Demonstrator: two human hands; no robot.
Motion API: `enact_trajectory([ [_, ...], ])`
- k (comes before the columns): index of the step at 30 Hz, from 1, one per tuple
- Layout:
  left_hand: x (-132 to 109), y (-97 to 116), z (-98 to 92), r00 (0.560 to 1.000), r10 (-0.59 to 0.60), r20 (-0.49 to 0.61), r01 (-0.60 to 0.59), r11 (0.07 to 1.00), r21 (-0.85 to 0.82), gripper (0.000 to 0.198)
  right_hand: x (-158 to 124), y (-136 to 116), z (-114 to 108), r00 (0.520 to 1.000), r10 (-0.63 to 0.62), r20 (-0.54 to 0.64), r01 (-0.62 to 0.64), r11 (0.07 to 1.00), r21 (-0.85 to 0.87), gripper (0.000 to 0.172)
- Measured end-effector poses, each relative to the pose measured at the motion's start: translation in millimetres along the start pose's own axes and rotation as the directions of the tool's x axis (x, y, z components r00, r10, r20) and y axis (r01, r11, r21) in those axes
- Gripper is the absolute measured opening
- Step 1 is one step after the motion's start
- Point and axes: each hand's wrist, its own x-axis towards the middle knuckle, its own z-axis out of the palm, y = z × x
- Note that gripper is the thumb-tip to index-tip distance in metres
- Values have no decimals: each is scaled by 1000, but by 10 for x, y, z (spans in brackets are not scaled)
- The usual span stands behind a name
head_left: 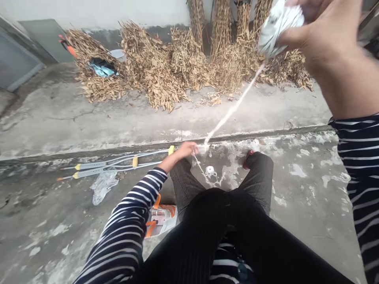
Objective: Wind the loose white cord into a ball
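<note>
High at the upper right, my right hand (pixel 322 35) is closed around a white wound bundle of string (pixel 280 29). From the bundle a taut white strand (pixel 233 108), blurred by motion, slants down to my left hand (pixel 187 148). My left hand is low between the knees, its fingers pinched on the string beside a small pale piece (pixel 201 148) too blurred to name. Below that hand, more string hangs in loose loops to the concrete, where a small white spool (pixel 209 170) lies.
Dry plant bundles (pixel 160 67) line the wall, with a blue and black cloth (pixel 103 68) on them. Crutches (pixel 112 163) and a clear plastic bag (pixel 104 185) lie to the left. An orange and white bag (pixel 161 219) stands by my left leg. A low concrete step (pixel 148 134) runs across ahead.
</note>
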Motion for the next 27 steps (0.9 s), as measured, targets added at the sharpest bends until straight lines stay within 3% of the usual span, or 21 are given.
enact_trajectory([
  [1, 114, 57, -143, 994, 17, -109, -15, 1000, 19, 18, -114, 5, 67, 999, -43, 25, 44, 998, -46, 36],
  [3, 338, 268, -245, 970, 64, -234, -51, 997, 65, 23, -298, 27, 180, 995, -18, 94, 29, 993, -111, 32],
  [6, 516, 684, -47, 928, 168, -332, -138, 984, 111, 41, -474, 104, 304, 970, 155, 188, -125, 979, -163, 32],
  [10, 394, 1239, 322, 824, 379, -420, -438, 898, -49, 56, -605, 337, 435, 921, 274, 276, -250, 961, -118, 33],
  [12, 274, 1499, 431, 770, 466, -436, -593, 774, -221, 57, -651, 465, 498, 909, 289, 301, -281, 957, -71, 34],
  [15, 154, 1813, 529, 722, 510, -467, -687, 611, -393, 52, -713, 581, 587, 899, 313, 306, -321, 947, -26, 37],
  [18, 123, 1959, 598, 719, 470, -513, -690, 576, -440, 33, -775, 608, 653, 892, 329, 312, -348, 937, 7, 38],
  [21, 94, 1944, 646, 732, 435, -524, -675, 567, -472, 22, -839, 630, 690, 867, 386, 315, -421, 906, 48, 42],
  [27, -102, 1747, 660, 843, 354, -405, -536, 611, -582, 19, -963, 750, 706, 793, 533, 295, -592, 789, 163, 38],
])
